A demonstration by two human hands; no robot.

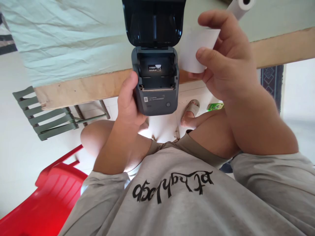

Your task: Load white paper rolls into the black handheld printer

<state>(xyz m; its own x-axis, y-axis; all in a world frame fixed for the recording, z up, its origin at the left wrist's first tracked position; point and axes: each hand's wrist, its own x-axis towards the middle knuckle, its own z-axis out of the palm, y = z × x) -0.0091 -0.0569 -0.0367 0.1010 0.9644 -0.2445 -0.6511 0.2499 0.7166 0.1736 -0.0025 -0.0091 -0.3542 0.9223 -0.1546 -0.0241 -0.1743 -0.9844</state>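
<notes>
In my left hand (129,101) is a dark grey portable label printer (157,101), gripped by its left side with the thumb along the edge. Its glossy black lid (155,24) is swung fully up, and the paper bay inside shows a small printed sticker and no roll. My right hand (225,55) pinches a roll of white paper (197,49) between thumb and fingers, just right of the printer. Part of that roll is hidden behind my fingers. Another white paper roll (240,8) lies on the table beyond my right hand.
A pale green cloth (81,42) covers the table, whose wooden edge (86,88) runs below the printer. A red plastic chair (59,190) and a green slatted folding chair (49,114) stand at left. On the floor lies a green packet (215,107) near my foot.
</notes>
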